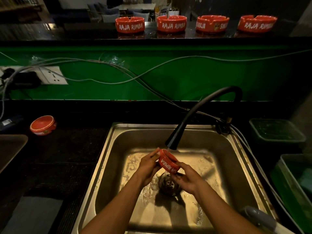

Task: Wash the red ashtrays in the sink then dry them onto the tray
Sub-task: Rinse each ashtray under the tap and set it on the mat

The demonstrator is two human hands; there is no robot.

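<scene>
A red ashtray (168, 162) with white lettering is tilted on edge under the black tap spout (173, 142), over the steel sink (108, 166). My left hand (149, 163) grips its left rim and my right hand (187, 177) holds its lower right side. Water runs onto the ashtray and pools round the drain (168, 184). Several more red ashtrays (130, 25) stand in a row on the high dark counter at the back. Another ashtray (43, 124) lies upside down on the black worktop left of the sink.
A dark tray corner (11, 147) shows at the left edge. Green plastic bins (276, 130) sit right of the sink. Loose cables (118, 68) and a wall socket (52, 76) run along the green wall. A grey cloth (33, 215) lies at the lower left.
</scene>
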